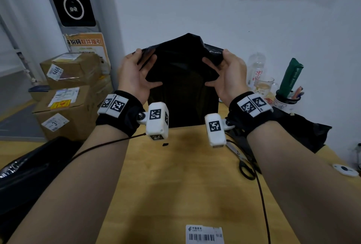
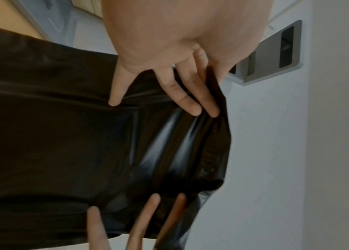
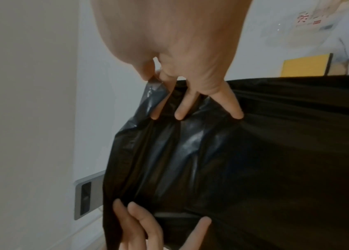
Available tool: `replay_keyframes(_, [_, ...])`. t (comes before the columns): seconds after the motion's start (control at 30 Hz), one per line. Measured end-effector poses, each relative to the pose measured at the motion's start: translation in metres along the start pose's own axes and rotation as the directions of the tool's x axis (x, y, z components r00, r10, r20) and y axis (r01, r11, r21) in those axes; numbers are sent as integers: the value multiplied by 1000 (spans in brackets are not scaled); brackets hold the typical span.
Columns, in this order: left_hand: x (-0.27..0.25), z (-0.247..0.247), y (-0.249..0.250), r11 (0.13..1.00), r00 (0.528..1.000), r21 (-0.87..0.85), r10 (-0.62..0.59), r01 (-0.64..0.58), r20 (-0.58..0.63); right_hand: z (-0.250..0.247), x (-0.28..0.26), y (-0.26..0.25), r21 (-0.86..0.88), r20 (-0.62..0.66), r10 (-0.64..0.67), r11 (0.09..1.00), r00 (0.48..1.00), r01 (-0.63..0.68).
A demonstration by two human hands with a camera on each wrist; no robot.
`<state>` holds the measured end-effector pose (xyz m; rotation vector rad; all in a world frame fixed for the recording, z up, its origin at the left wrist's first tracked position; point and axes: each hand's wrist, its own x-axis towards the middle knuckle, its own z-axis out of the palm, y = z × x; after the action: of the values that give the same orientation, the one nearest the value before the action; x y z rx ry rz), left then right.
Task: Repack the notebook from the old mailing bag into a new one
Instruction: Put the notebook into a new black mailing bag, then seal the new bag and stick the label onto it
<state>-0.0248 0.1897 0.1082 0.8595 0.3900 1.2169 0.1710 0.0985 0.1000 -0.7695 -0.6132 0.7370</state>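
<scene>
I hold a black mailing bag (image 1: 183,87) upright over the wooden table (image 1: 175,185), its lower edge near the tabletop. My left hand (image 1: 134,73) pinches its top left corner and my right hand (image 1: 228,73) pinches the top right corner, with the remaining fingers spread on the near face. The top flap peaks up between them. In the left wrist view the bag (image 2: 62,135) shows a flat rectangular outline under the plastic. The notebook itself is hidden. In the right wrist view the bag (image 3: 276,152) wrinkles under my fingers (image 3: 233,108).
A crumpled black bag (image 1: 304,132) lies at the right, scissors (image 1: 245,163) beside it. A barcode label (image 1: 205,235) sits at the near edge. More black plastic (image 1: 29,175) lies left. Cardboard boxes (image 1: 68,97) stack at the left; a glass mug (image 1: 263,87) and pen pot (image 1: 287,99) stand at the right.
</scene>
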Motion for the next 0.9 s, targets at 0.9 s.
replay_keyframes(0.9, [-20, -61, -84, 986, 988, 86, -150, 146, 37, -81, -24, 73, 9, -154, 203, 979, 967, -204])
